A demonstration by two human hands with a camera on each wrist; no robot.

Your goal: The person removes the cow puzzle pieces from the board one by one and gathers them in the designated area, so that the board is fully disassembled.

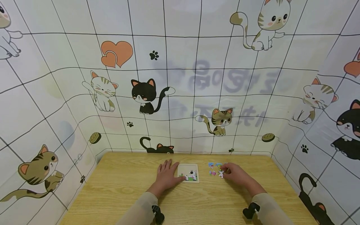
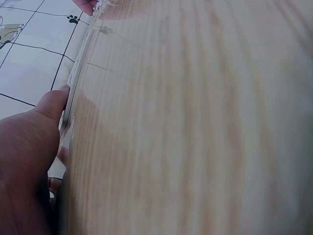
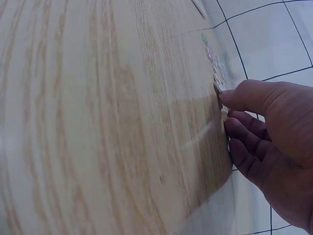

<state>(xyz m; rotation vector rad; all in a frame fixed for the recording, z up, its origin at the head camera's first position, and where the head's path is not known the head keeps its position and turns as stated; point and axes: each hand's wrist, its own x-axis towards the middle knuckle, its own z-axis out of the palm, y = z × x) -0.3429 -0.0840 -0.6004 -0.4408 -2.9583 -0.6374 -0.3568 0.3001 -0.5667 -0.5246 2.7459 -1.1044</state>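
A square wooden puzzle board [image 1: 184, 167] lies on the table, with a few pieces that show a black-and-white animal [image 1: 192, 175] fitted along its lower part. My left hand [image 1: 167, 175] rests beside it with fingers spread, its thumb lying over the board's lower left. To the right of the board is a small group of colourful loose jigsaw pieces [image 1: 212, 173]. My right hand [image 1: 236, 175] is at the right side of this group, thumb and fingers curled at a jigsaw piece that they mostly hide. In the right wrist view, the thumb [image 3: 244, 95] touches the pieces' edge.
The wooden table [image 1: 126, 187] reaches back to a white wall covering [image 1: 182, 93] printed with grid lines and cartoon cats, which also covers both sides. Dark wrist cameras [image 1: 158, 215] are strapped over the sleeves.
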